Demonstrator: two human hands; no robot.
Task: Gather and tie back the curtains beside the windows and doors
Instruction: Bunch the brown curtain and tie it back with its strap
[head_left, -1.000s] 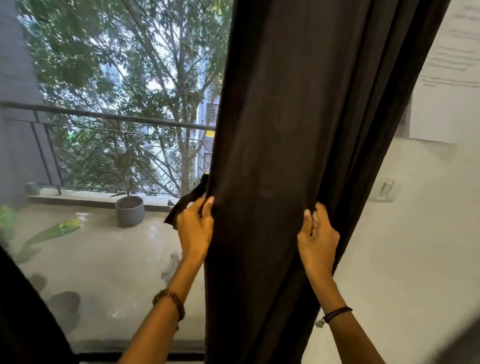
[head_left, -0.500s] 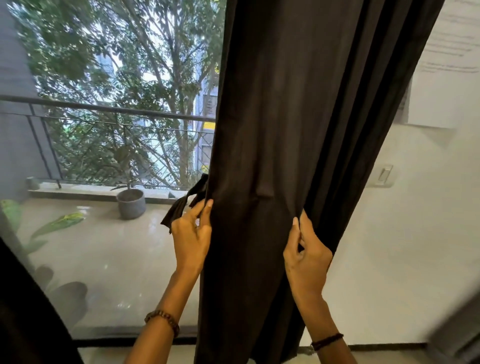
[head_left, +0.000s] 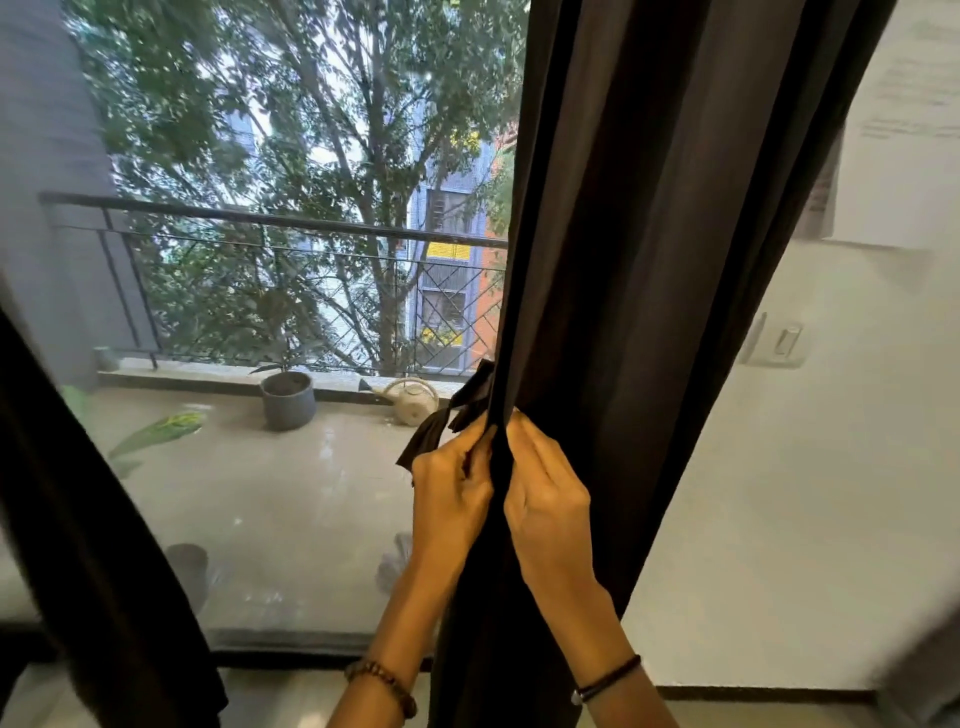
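Observation:
A dark brown curtain (head_left: 649, 234) hangs from the top of the view down past the floor line, right of a large glass door. My left hand (head_left: 449, 493) grips its left edge together with a dark fabric tie strip (head_left: 452, 415) that sticks out up and to the left. Close beside it, my right hand (head_left: 545, 499) pinches the same front fold of the curtain from the right. The two hands nearly touch, with a narrow band of cloth between them. Below them the curtain falls in a narrow bunch.
Behind the glass lie a balcony floor, a grey plant pot (head_left: 288, 397), a pale watering can (head_left: 413, 402) and a metal railing (head_left: 270, 221). A second dark curtain (head_left: 78, 519) hangs at the left. A white wall with a light switch (head_left: 779, 345) is on the right.
My right hand has slid left across the curtain from its right side to meet my left hand, gathering the cloth. The view has shifted and shows more of the balcony.

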